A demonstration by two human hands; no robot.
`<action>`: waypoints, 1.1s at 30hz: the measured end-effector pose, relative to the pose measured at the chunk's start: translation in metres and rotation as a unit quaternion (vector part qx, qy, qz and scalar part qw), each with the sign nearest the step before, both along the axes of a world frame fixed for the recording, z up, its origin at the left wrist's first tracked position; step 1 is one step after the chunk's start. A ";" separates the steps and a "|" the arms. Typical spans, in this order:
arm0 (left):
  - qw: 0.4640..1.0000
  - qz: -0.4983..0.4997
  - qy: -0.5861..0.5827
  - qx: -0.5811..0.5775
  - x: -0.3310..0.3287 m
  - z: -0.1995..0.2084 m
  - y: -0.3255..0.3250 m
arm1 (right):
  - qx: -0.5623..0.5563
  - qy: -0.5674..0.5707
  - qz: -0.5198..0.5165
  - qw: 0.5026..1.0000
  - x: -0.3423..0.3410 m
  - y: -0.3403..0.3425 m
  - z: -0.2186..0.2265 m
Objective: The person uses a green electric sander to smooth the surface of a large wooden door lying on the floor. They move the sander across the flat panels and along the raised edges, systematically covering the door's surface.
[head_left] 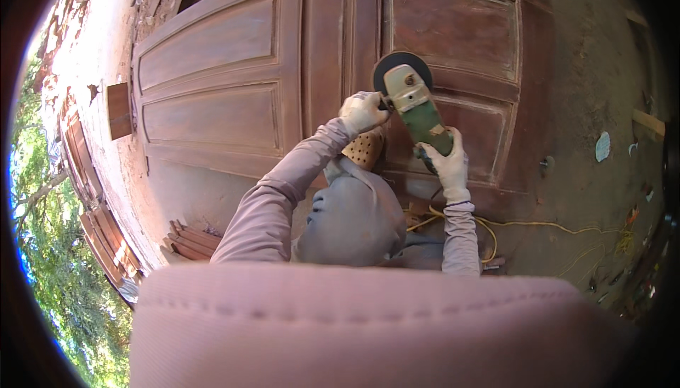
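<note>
A brown panelled wooden door (pixel 290 69) lies flat in front of me. Above its right half I hold a green and pale angle grinder (pixel 423 120) with a dark round disc (pixel 382 69) at its far end. My left hand (pixel 363 112), in a whitish glove, is closed by the grinder's head, seemingly around its side handle, which the fingers mostly hide. My right hand (pixel 452 165), also gloved, wraps around the rear of the grinder's body. The disc overlaps the stile between door panels; whether it touches the wood I cannot tell.
A yellow cord (pixel 545 223) runs over the ground at right. My grey-clothed knee (pixel 350 218) and tan perforated shoe (pixel 365 148) are close to the door's near edge. Stacked wood strips (pixel 193 239) lie at left, near a brown board (pixel 119 111). Wood scraps (pixel 649 122) lie far right.
</note>
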State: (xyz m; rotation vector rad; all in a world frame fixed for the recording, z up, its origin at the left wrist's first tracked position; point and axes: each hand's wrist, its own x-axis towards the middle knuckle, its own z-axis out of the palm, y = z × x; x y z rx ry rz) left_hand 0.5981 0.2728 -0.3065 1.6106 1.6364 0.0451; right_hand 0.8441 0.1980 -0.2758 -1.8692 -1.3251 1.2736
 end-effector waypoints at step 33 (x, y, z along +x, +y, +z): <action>0.952 -0.302 -0.037 0.018 0.321 -0.063 0.123 | -0.104 -0.019 -0.358 0.928 0.233 0.013 -0.063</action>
